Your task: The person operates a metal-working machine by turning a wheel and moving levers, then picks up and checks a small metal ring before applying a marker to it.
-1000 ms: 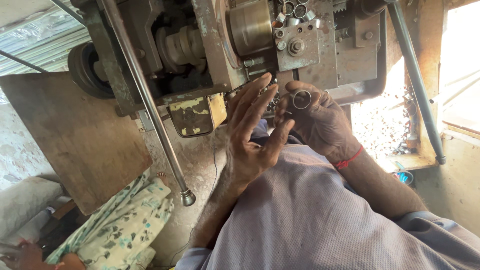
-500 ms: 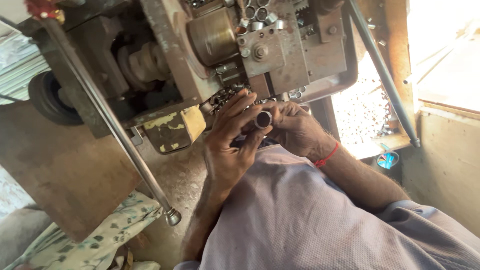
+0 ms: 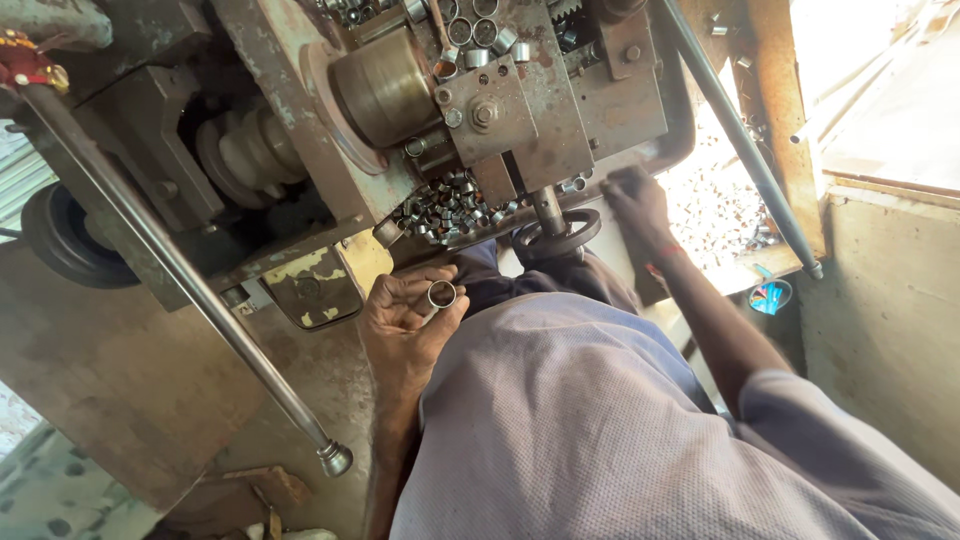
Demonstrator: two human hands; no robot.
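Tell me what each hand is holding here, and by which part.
The left hand pinches a small metal ring by its outer wall at the fingertips. The right hand rests by the black handwheel; its grip cannot be told.

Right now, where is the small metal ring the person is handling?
In the head view, the metal ring sits at the fingertips of the left hand, left of centre, just below the pile of similar rings on the machine and beside the handwheel.

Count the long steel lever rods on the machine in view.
2. One rod runs from the upper left down to a knob near the left hand. The other rod slants down the right side, beyond the right hand.
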